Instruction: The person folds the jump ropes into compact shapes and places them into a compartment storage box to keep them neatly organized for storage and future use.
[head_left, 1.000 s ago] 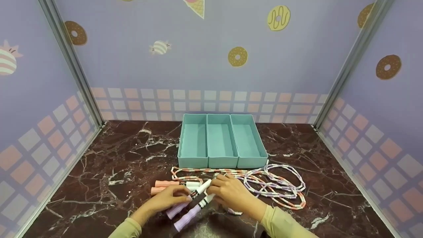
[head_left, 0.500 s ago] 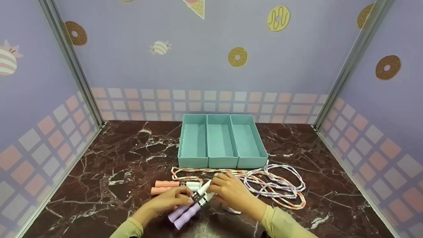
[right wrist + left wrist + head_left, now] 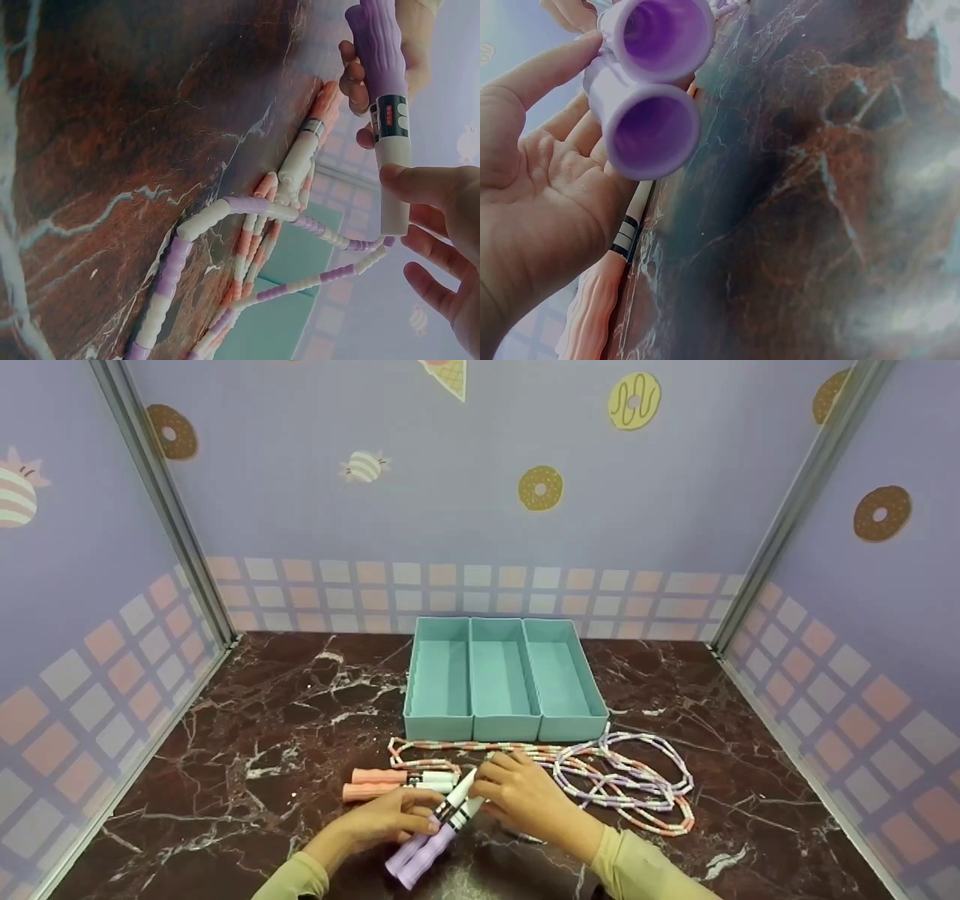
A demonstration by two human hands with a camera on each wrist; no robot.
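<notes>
Two purple jump rope handles (image 3: 421,851) with white tips lie side by side, held just over the table in the head view. My left hand (image 3: 386,816) grips their purple part; in the left wrist view their hollow ends face the camera. At the other end, my right hand (image 3: 525,799) pinches the white tips between thumb and fingers. From those tips hangs a purple-and-white beaded rope (image 3: 174,262), looped on the table to the right. Behind my left hand rest two orange handles (image 3: 375,784) of another jump rope, its orange-and-white beaded rope (image 3: 487,747) stretching rightward.
Three teal trays (image 3: 506,727) stand side by side behind the ropes. The dark marbled table (image 3: 285,750) is enclosed by a back wall (image 3: 465,532) and two side walls with printed donuts and checks. The two ropes overlap at the right.
The two purple handles, spread apart a second ago, have come together side by side. My left hand has turned slightly with them; the right hand stays almost in place.
</notes>
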